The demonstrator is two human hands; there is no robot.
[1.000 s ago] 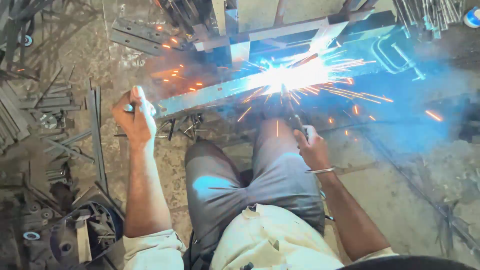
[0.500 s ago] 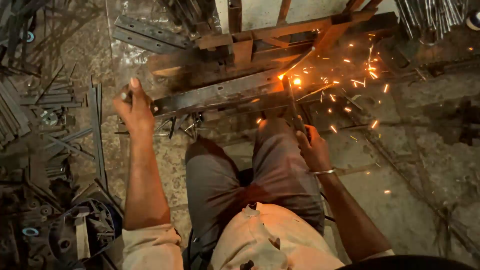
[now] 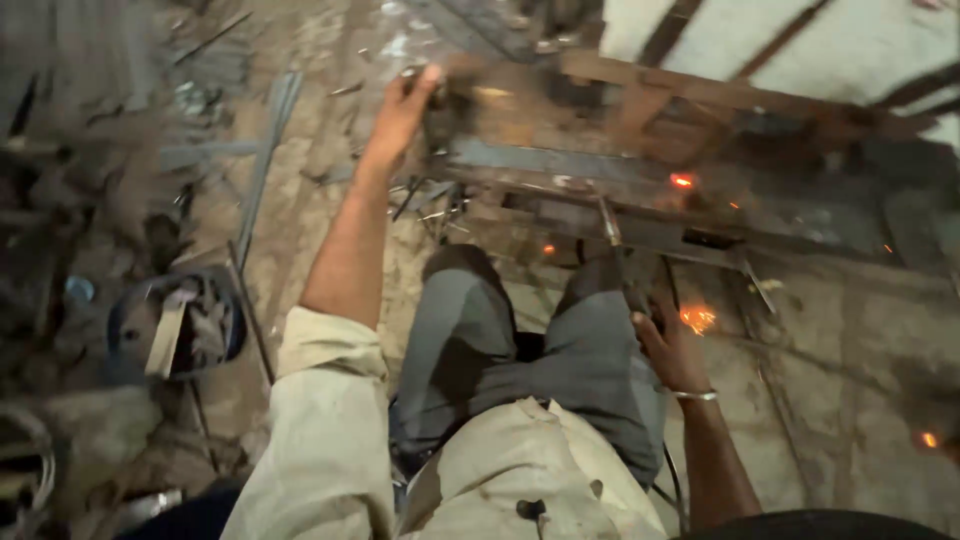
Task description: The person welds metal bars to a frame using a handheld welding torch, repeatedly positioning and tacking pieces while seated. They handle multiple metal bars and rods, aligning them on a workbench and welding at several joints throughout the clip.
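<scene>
The metal frame (image 3: 640, 215), a rusty assembly of flat bars, lies on the dirt floor (image 3: 850, 400) just past the person's bent knees, with a small orange spot glowing on its top bar and sparks scattered on the ground beside it. The left hand (image 3: 405, 105) reaches forward with its grip closed on the near left end of the frame, though blur hides the fingers. The right hand (image 3: 672, 345) clasps the electrode holder (image 3: 628, 275), whose thin rod angles up to the frame.
</scene>
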